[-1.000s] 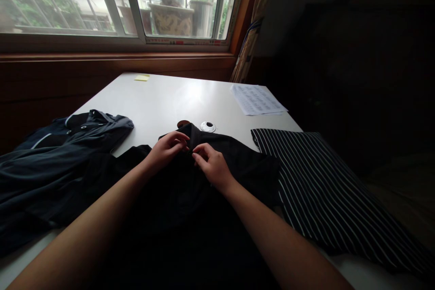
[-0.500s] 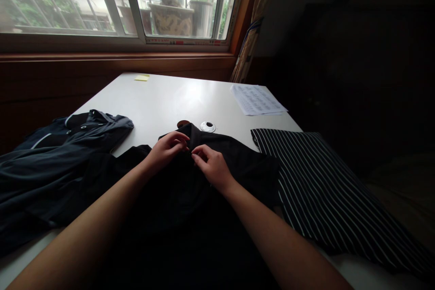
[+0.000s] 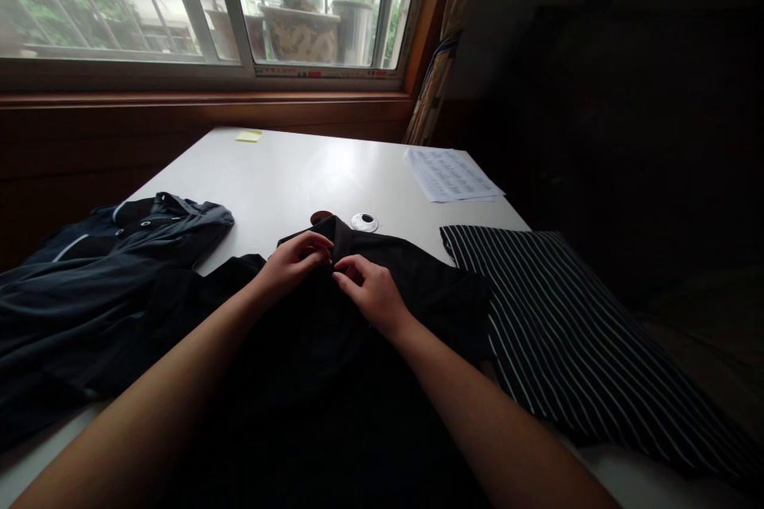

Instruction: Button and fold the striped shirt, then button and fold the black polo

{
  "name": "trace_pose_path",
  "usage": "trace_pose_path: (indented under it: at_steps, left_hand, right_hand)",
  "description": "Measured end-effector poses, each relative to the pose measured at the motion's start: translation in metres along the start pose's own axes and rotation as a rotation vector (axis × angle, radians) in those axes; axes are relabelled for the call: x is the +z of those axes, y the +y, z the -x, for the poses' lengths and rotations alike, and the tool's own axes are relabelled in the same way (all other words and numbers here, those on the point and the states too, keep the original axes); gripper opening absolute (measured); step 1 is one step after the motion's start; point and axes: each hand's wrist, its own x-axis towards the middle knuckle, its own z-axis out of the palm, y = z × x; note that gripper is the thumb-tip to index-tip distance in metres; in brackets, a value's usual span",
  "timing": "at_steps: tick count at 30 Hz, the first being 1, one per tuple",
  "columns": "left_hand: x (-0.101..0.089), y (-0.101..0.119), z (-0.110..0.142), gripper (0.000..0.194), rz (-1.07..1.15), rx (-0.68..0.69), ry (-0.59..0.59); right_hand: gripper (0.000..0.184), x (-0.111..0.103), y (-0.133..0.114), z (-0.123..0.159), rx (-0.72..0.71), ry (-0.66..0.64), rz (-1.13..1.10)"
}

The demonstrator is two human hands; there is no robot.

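A black collared shirt (image 3: 334,358) lies spread over the near part of the white table (image 3: 298,167), its collar toward the window. At the front of the collar, my left hand (image 3: 295,261) is closed in a pinch on the shirt's edge. My right hand (image 3: 371,290) pinches the cloth just below and to the right, fingertips almost meeting those of the left. Whatever small part sits between the fingertips is too dark to make out.
On the left a dark blue-grey shirt (image 3: 119,286) lies bunched. A black-and-white striped garment (image 3: 555,310) hangs over the right side. Printed papers (image 3: 450,175), a yellow sticky note (image 3: 248,136) and a round cable-hole cover (image 3: 364,223) are farther back, below the window (image 3: 316,8).
My right fingertips have shifted very slightly left, closer to the left hand. Both hands otherwise stay at the collar, and the garments lie as before.
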Motion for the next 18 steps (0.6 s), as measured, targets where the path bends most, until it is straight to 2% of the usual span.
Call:
trace_pose_path:
  at_steps: [9,18]
  left_hand:
    - [-0.0011,-0.0031,0.0005,0.022,-0.051,0.018,0.015]
    - [0.0,-0.0023,0.0007,0.022,-0.025,0.016,-0.017]
  right_hand:
    - [0.021,-0.0006,-0.0007,0.0009,-0.059,-0.034,-0.009]
    - [0.016,0.0,0.0009,-0.0003,-0.039,-0.056,0.008]
